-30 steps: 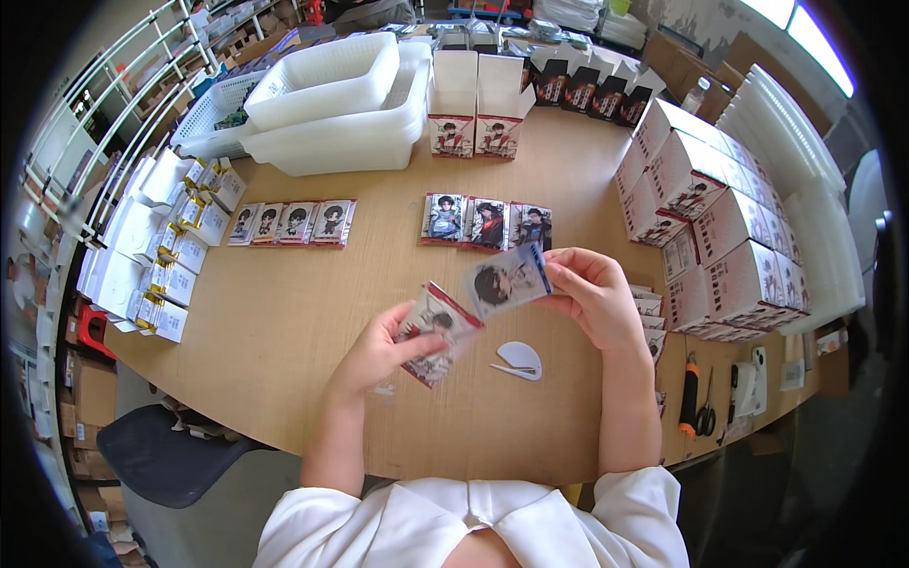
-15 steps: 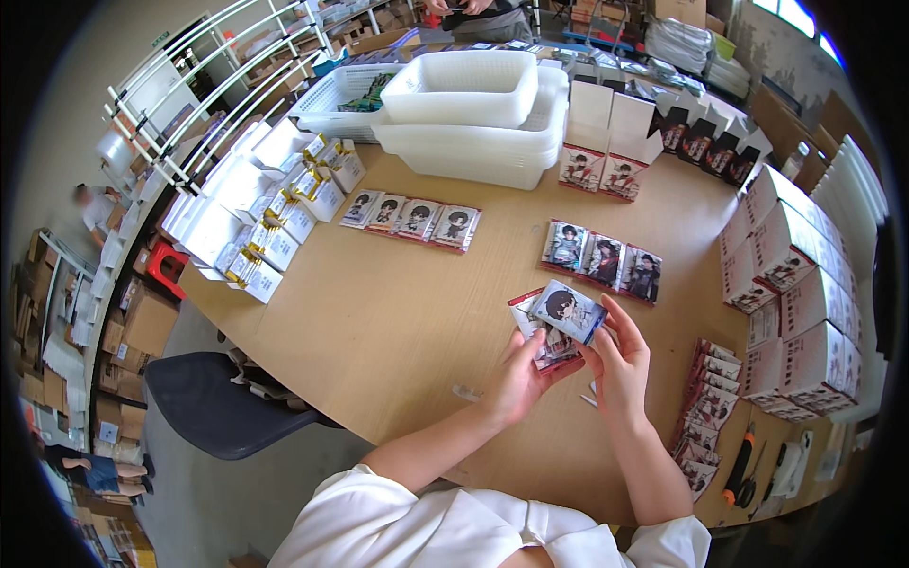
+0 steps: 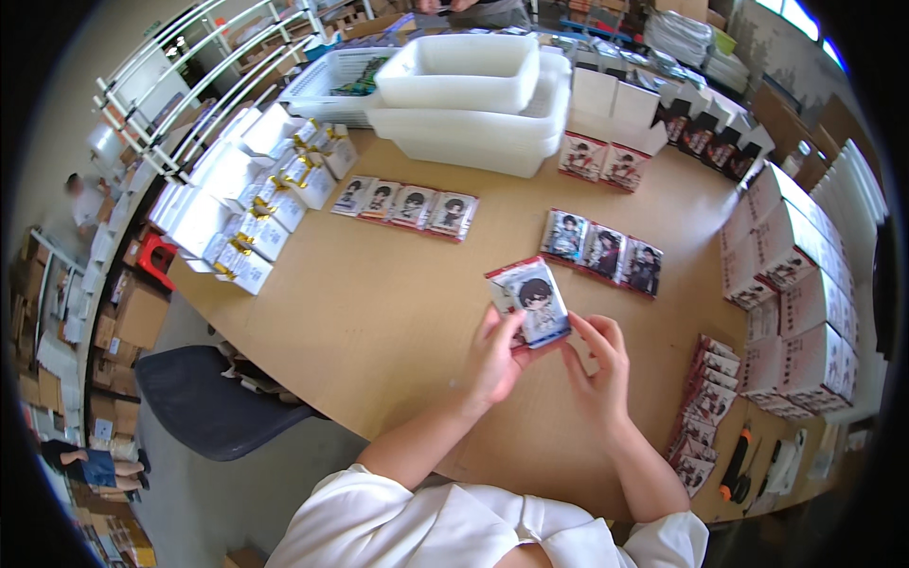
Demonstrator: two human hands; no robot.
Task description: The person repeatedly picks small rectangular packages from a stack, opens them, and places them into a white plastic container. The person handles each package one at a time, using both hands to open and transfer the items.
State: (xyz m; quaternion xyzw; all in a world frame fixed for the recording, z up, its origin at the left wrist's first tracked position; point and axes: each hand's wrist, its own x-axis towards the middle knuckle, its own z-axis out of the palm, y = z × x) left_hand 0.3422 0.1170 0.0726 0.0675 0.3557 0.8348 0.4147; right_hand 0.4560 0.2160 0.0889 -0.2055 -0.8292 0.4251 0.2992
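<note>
My left hand (image 3: 497, 364) is closed on a red-and-white foil packet (image 3: 499, 280), its thumb across the front. On top of that packet lies a blue-and-white card packet (image 3: 538, 305) with a cartoon figure, pinned by the same thumb. My right hand (image 3: 598, 367) is beside their right edge, thumb and fingers apart; whether a fingertip touches the edge is unclear. Beyond my hands lies a row of dark-picture card packets (image 3: 603, 252). Farther left is another row of cartoon packets (image 3: 409, 208) with red edges.
White translucent bins (image 3: 464, 128) stand at the back beside a blue basket (image 3: 331, 85). Open white boxes (image 3: 251, 246) line the left. Stacked cartons (image 3: 791, 246) stand right, near overlapping red packets (image 3: 703, 407) and an orange-black cutter (image 3: 736, 464). A dark chair (image 3: 213, 407) sits left.
The blue-and-white packet has turned more upright and now lies flatter over the red one. My right hand has loosened from it and moved slightly down. Both hands shifted a little left.
</note>
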